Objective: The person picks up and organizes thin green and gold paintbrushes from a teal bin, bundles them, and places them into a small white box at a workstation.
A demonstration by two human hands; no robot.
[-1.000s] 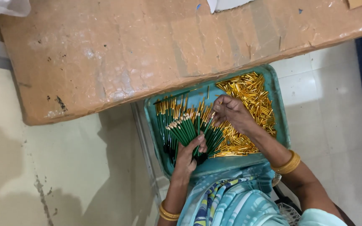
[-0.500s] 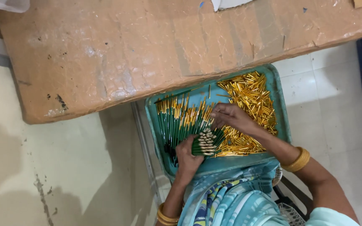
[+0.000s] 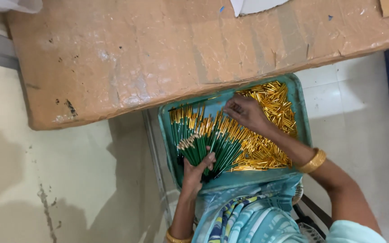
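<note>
Gripping green pencils point(image 3: 203, 139) in left hand point(image 3: 194, 173), right hand point(image 3: 246, 112) fingers curled (contents unclear), teal tray point(image 3: 300, 112)

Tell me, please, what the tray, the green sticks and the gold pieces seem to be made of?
Tray: probably plastic, going by its even teal colour, soft sheen and rounded moulded rim.
Green sticks: likely painted wood, like pencils; thin, straight, glossy green with gold ends.
Gold pieces: apparently thin metal tubes, given their bright, mirror-like yellow glint.

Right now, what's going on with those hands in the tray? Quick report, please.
Left hand gripping a bundle of thin green pencils. Right hand on loose gold metal caps in teal plastic tray. Brown table edge overhangs tray.
</note>
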